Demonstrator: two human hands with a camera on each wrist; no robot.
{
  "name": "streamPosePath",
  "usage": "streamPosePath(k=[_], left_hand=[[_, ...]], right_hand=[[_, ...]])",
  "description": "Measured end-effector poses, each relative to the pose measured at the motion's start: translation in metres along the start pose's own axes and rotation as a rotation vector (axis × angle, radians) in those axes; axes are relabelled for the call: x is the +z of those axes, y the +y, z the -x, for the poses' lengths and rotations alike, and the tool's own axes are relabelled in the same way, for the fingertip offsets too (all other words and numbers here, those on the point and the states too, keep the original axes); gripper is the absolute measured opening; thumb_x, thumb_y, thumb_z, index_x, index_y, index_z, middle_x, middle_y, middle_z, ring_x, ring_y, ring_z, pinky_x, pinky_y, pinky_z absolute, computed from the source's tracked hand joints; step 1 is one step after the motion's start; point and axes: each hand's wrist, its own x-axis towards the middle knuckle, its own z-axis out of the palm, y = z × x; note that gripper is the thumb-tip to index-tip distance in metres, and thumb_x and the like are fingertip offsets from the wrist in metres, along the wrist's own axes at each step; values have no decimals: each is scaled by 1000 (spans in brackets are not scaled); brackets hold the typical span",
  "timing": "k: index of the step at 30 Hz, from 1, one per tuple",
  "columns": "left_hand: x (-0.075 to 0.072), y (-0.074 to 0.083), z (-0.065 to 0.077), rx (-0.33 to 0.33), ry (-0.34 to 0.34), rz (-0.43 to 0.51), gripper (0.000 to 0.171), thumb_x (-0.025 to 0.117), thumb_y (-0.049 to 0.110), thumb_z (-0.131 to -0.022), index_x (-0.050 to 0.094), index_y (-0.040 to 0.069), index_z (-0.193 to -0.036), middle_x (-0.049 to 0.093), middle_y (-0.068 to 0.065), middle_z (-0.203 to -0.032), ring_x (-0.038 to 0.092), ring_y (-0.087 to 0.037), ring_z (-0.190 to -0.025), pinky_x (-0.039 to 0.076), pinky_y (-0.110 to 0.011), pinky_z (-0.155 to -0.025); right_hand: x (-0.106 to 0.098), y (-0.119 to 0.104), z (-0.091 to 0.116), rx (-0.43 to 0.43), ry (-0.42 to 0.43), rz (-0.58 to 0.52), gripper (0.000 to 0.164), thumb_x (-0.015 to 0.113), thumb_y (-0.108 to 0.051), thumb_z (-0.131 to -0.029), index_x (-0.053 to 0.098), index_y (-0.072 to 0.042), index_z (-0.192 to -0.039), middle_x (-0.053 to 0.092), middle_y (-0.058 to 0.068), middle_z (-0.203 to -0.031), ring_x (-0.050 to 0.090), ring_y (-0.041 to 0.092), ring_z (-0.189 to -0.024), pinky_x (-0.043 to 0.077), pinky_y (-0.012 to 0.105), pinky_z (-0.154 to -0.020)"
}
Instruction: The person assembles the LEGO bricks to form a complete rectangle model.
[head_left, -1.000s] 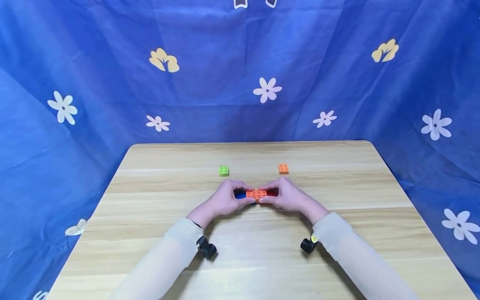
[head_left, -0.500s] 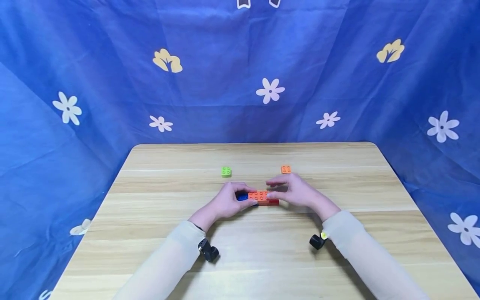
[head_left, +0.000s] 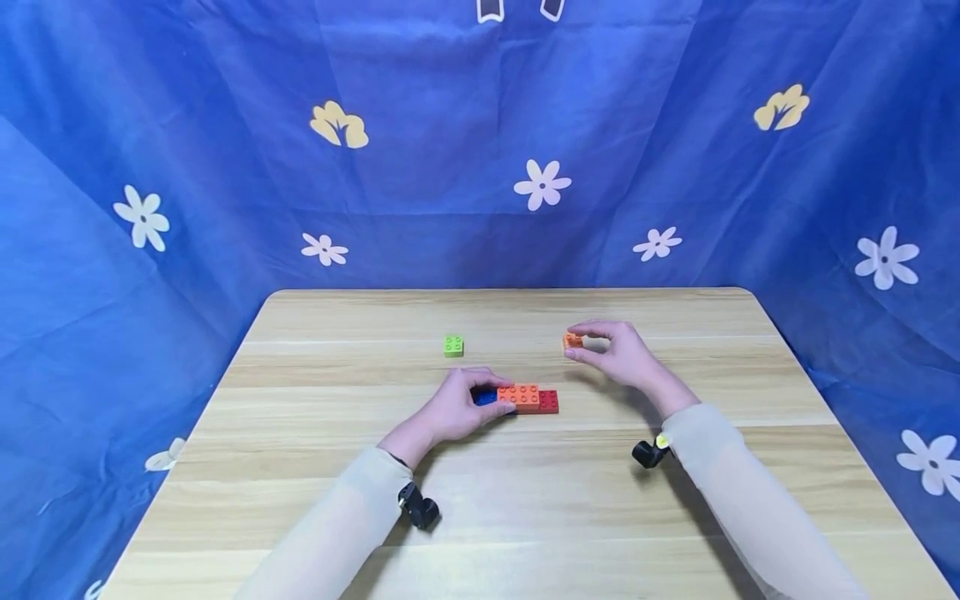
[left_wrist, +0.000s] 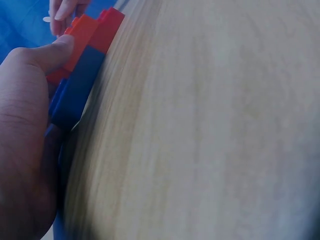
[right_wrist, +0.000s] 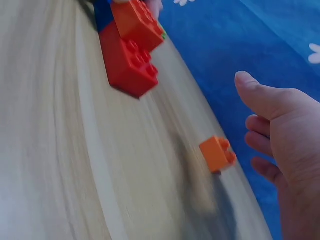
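My left hand pinches the long orange toy brick between thumb and fingers. Under that brick lie a blue brick on the left and a red brick on the right, end to end, with studs showing at each outer end. Farther back on the table, my right hand reaches over a small orange brick, thumb and fingers spread apart around it. In the right wrist view this brick stands on the table, clear of the fingertips.
A small green brick stands on the wooden table, behind the left hand. Blue cloth with flowers hangs behind and at both sides of the table. A black camera is worn at each wrist.
My right hand has let go of the joined bricks and moved back and right to the small orange brick, uncovering the red brick's end. The left hand keeps its grip.
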Motion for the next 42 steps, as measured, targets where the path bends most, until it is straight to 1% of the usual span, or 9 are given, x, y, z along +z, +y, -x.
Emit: streamPosePath(k=[4, 8, 11, 15, 19, 23, 31, 37, 42], left_hand=[[0, -1, -1, 5, 0, 0, 36, 89, 30, -90, 80, 16, -122, 74, 11, -110, 67, -10, -108, 49, -38, -105], [0, 0, -2, 4, -7, -4, 36, 89, 31, -90, 80, 16, -121, 74, 11, -111, 67, -10, -109, 49, -36, -105], [1, 0, -4, 10, -9, -5, 35, 89, 31, -90, 80, 16, -121, 74, 12, -110, 67, -9, -108, 50, -35, -104], [3, 0, -5, 25, -4, -7, 35, 88, 31, -90, 80, 17, -121, 74, 12, -110, 67, -8, -108, 50, -34, -103], [4, 0, -5, 25, -2, -6, 36, 88, 32, -90, 80, 17, -122, 74, 12, -111, 67, -9, -110, 50, -34, -104], [4, 0, -5, 30, 4, -2, 37, 88, 33, -90, 80, 17, -122, 74, 12, -112, 67, -9, -111, 50, -35, -105], [5, 0, -4, 27, -1, 22, 37, 87, 33, -91, 80, 17, -123, 74, 12, -112, 67, -9, -110, 50, -35, -104], [4, -1, -2, 42, 12, 28, 35, 87, 29, -91, 80, 16, -122, 74, 11, -111, 67, -10, -109, 51, -36, -103], [3, -3, -1, 53, 18, 23, 34, 87, 26, -91, 80, 14, -122, 75, 10, -111, 68, -11, -109, 51, -35, -102]], right_hand=[[-2, 6, -2, 23, 20, 24, 54, 89, -26, -90, 71, 1, -133, 68, 17, -137, 58, 37, -133, 47, 54, -112], [0, 14, -5, 24, 17, 68, 58, 89, -27, -89, 69, 1, -135, 67, 18, -138, 57, 38, -135, 39, 54, -117], [2, 20, -6, 38, 18, 66, 59, 88, -28, -90, 68, 1, -137, 66, 18, -140, 56, 39, -136, 34, 55, -120], [5, 26, -8, 52, 19, 68, 58, 88, -28, -90, 68, 2, -136, 65, 20, -140, 54, 39, -137, 33, 54, -121], [6, 33, -7, 61, 15, 126, 56, 86, -28, -92, 68, 2, -137, 64, 21, -141, 54, 40, -136, 34, 53, -121], [8, 36, -7, 70, 10, 155, 52, 83, -25, -95, 68, 2, -137, 64, 22, -139, 54, 40, -135, 35, 52, -120], [10, 35, -3, 65, 43, 141, 45, 84, -23, -94, 70, 1, -130, 67, 20, -134, 57, 39, -131, 36, 53, -119], [7, 28, 1, 81, 58, 120, 45, 83, -25, -95, 70, -2, -130, 72, 15, -123, 66, 36, -119, 46, 52, -111], [7, 19, 5, 97, 55, 61, 46, 83, -23, -95, 68, -2, -133, 73, 16, -120, 69, 36, -117, 50, 52, -108]])
